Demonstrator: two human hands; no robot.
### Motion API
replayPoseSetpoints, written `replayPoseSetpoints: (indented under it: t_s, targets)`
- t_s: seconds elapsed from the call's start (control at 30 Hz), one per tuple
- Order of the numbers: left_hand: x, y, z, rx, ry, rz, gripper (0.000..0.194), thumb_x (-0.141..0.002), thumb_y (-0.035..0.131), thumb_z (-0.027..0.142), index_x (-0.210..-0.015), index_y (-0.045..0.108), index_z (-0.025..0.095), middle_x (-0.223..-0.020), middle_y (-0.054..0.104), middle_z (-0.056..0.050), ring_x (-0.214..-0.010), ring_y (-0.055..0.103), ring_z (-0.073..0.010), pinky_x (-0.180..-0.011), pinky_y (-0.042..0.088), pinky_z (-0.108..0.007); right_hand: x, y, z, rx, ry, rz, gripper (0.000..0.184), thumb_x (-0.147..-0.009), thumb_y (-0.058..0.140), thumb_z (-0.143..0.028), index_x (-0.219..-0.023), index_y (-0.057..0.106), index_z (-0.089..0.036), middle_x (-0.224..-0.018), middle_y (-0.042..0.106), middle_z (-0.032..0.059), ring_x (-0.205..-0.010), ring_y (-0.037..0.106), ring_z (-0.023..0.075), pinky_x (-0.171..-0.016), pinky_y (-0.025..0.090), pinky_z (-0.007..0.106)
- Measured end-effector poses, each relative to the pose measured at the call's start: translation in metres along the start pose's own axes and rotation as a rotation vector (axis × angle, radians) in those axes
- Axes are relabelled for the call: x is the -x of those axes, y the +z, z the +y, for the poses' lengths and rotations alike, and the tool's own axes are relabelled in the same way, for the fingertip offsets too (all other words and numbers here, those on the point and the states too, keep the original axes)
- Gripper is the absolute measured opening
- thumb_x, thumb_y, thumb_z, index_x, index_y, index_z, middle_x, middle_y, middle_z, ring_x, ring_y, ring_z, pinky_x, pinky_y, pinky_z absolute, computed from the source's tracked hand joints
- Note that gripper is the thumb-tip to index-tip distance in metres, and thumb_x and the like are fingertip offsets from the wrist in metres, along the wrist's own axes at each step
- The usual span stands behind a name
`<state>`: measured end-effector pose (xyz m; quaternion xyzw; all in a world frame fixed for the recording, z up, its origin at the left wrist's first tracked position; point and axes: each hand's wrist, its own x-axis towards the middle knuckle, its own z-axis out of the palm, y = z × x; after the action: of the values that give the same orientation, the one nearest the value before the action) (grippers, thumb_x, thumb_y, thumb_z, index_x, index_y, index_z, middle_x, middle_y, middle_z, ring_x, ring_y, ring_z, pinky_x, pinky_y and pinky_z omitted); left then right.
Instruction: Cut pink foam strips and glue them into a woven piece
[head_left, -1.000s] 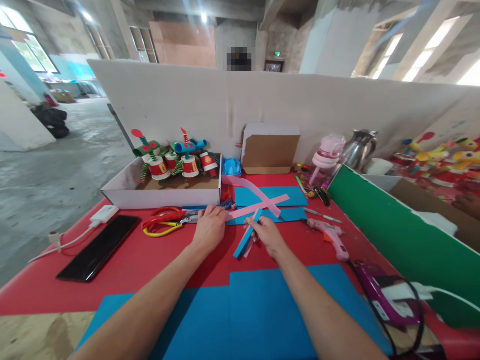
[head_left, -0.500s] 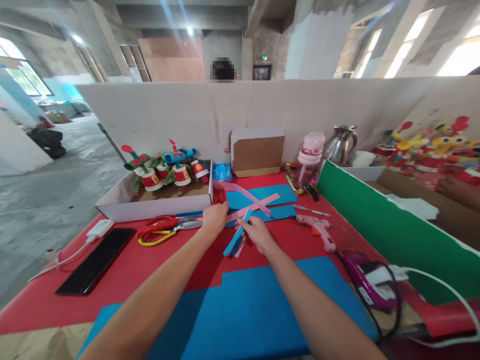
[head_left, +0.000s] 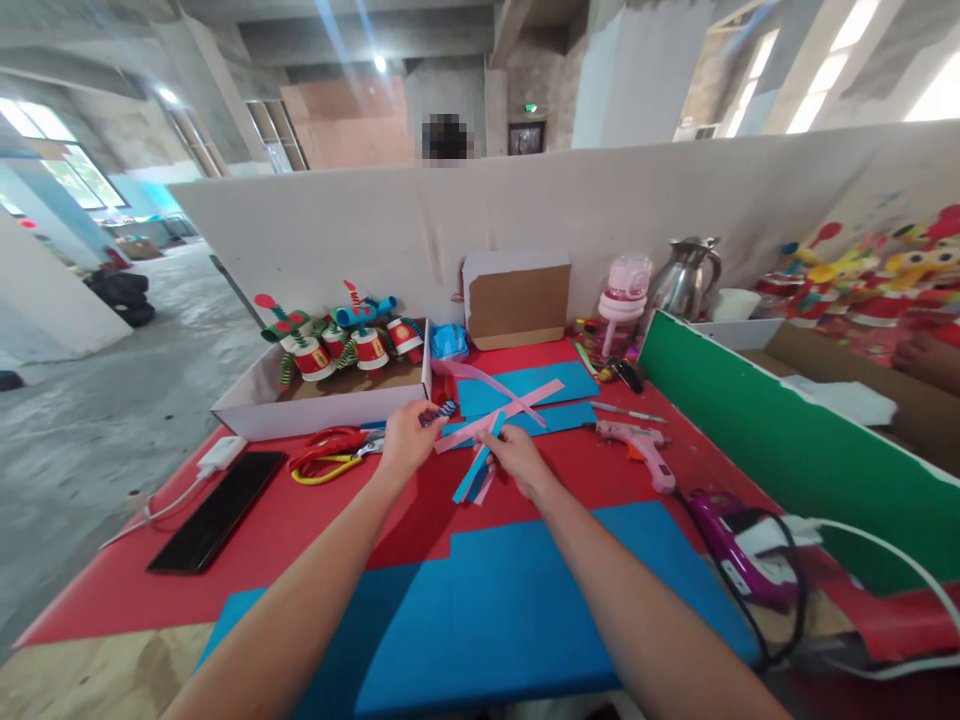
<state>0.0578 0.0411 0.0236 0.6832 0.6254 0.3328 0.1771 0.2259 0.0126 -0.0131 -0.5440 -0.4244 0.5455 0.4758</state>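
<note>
My left hand [head_left: 409, 438] pinches a small striped piece [head_left: 448, 409] that looks like a folded paper spring; its far end pokes out past the fingertips. My right hand [head_left: 517, 460] is closed around blue paper strips [head_left: 474, 474] and a pink paper strip [head_left: 486, 487], which hang down to the left of the fingers. Beyond both hands, long pink paper strips [head_left: 517, 403] cross over blue paper sheets [head_left: 577, 385] on the red tabletop [head_left: 405, 520]. Scissors [head_left: 330, 460] with red and yellow handles lie left of my left hand.
At the back left, a white box [head_left: 322, 410] holds several paper-cup figures [head_left: 369, 350]. A pink glue gun [head_left: 641, 450] lies on the right, beside a green-sided box [head_left: 750, 450]. A black phone [head_left: 217, 510] is at the left; a blue sheet [head_left: 525, 600] covers the front.
My left hand has drawn back slightly left from near the white box's corner, and the small striped piece now shows in its fingers. My right hand keeps hold of the strips. The view has shifted slightly.
</note>
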Motion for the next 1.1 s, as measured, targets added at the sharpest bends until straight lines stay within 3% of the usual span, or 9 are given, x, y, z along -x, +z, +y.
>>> replayPoseSetpoints:
  t_s: [0.1,0.2,0.33,0.53,0.67,0.77,0.87,0.97,1.1]
  targets:
    - [0.012,0.003,0.005,0.127,-0.019,-0.069,0.007,-0.076,0.061,0.026,-0.079,0.063,0.019,-0.064,0.065,0.002,-0.060,0.060,-0.0157,-0.062,0.042,-0.026,0.002,0.001,-0.002,-0.077,-0.017,-0.075,0.018,-0.082,0.067,-0.029,-0.070,0.063,-0.016,-0.063,0.065,-0.0007,-0.042,0.048,0.0069,-0.038,0.038,0.019]
    - [0.027,0.008,0.010,0.201,0.054,-0.156,0.005,-0.075,0.062,0.023,-0.077,0.063,0.019,-0.066,0.065,0.002,-0.063,0.061,-0.0153,-0.061,0.043,-0.025,0.004,0.000,-0.002,-0.131,-0.007,-0.158,0.025,-0.077,0.073,-0.040,-0.074,0.065,-0.016,-0.055,0.060,-0.0034,-0.042,0.046,0.0071,-0.038,0.036,0.018]
    - [0.034,0.011,0.007,0.186,0.128,-0.166,0.009,-0.078,0.064,0.026,-0.081,0.068,0.019,-0.072,0.069,0.001,-0.066,0.061,-0.0153,-0.063,0.045,-0.025,0.002,0.000,-0.001,-0.126,-0.034,-0.195,0.029,-0.072,0.078,-0.043,-0.074,0.066,-0.016,-0.050,0.054,-0.0055,-0.042,0.046,0.0071,-0.040,0.036,0.019]
    - [0.004,0.009,0.004,-0.195,0.113,-0.001,0.009,-0.082,0.063,0.021,-0.089,0.069,0.018,-0.089,0.071,-0.007,-0.080,0.065,-0.0205,-0.070,0.045,-0.028,0.001,-0.001,0.001,-0.159,-0.029,-0.115,0.023,-0.076,0.075,-0.035,-0.086,0.066,-0.017,-0.059,0.060,-0.0050,-0.043,0.048,0.0067,-0.039,0.037,0.019]
    - [-0.003,0.008,0.007,-0.393,0.044,0.000,0.027,-0.088,0.059,0.027,-0.113,0.064,0.019,-0.102,0.072,-0.012,-0.083,0.067,-0.0250,-0.065,0.041,-0.030,0.005,-0.005,0.000,-0.183,0.024,-0.260,0.024,-0.073,0.077,-0.030,-0.089,0.064,-0.018,-0.059,0.060,-0.0045,-0.047,0.055,0.0090,-0.037,0.035,0.018]
    - [0.009,0.007,0.006,-0.229,0.066,-0.079,0.021,-0.090,0.052,0.035,-0.094,0.067,0.020,-0.084,0.072,-0.007,-0.076,0.065,-0.0221,-0.063,0.040,-0.028,0.006,-0.006,0.000,-0.223,0.042,-0.347,0.031,-0.071,0.079,-0.032,-0.094,0.064,-0.018,-0.058,0.061,-0.0043,-0.051,0.059,0.0114,-0.035,0.034,0.018]
    - [0.024,0.007,0.004,0.129,0.064,-0.283,0.034,-0.088,0.049,0.046,-0.074,0.062,0.019,-0.065,0.065,-0.001,-0.062,0.059,-0.0169,-0.057,0.038,-0.025,0.003,-0.005,0.002,-0.280,0.004,-0.324,0.035,-0.065,0.083,-0.034,-0.090,0.063,-0.018,-0.059,0.062,-0.0049,-0.051,0.059,0.0102,-0.042,0.042,0.018]
    - [0.032,0.006,0.005,0.380,-0.040,-0.428,0.035,-0.075,0.060,0.055,-0.077,0.058,0.020,-0.058,0.060,0.004,-0.050,0.049,-0.0123,-0.048,0.033,-0.023,-0.001,-0.004,0.003,-0.313,-0.025,-0.293,0.040,-0.059,0.087,-0.039,-0.079,0.060,-0.018,-0.059,0.063,-0.0049,-0.051,0.058,0.0086,-0.051,0.048,0.020]
    - [0.035,0.006,0.004,0.491,-0.134,-0.482,0.037,-0.063,0.071,0.050,-0.074,0.051,0.021,-0.050,0.050,0.009,-0.041,0.037,-0.0079,-0.043,0.026,-0.020,-0.002,-0.006,0.002,-0.255,-0.031,-0.284,0.043,-0.058,0.087,-0.045,-0.078,0.060,-0.018,-0.057,0.062,-0.0057,-0.050,0.057,0.0091,-0.051,0.048,0.021]
